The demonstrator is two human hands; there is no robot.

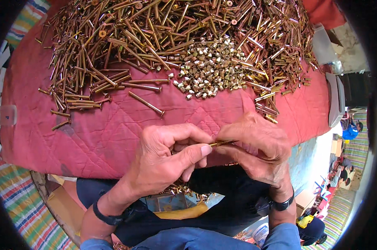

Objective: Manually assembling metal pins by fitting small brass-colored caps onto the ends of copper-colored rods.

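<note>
A thin gold-coloured metal rod (221,143), like a bolt, spans my two hands just past the near edge of the red quilted cloth (126,137). My left hand (165,156) is closed, pinching its left end between thumb and fingers. Its right end is pinched by my right hand (259,146), whose fingers hide that end. One long gold bolt (146,103) lies alone beyond my left hand. Farther off, small shiny nuts (209,68) form a heap against a big pile of long bolts (126,33).
Short gold metal pieces (276,54) spread at the right of the pile. A clear plastic tray (335,100) stands by the cloth's right edge, and a clear cup (7,115) at the left. Below my hands, more bolts (176,191) lie between my knees. Other people sit far right.
</note>
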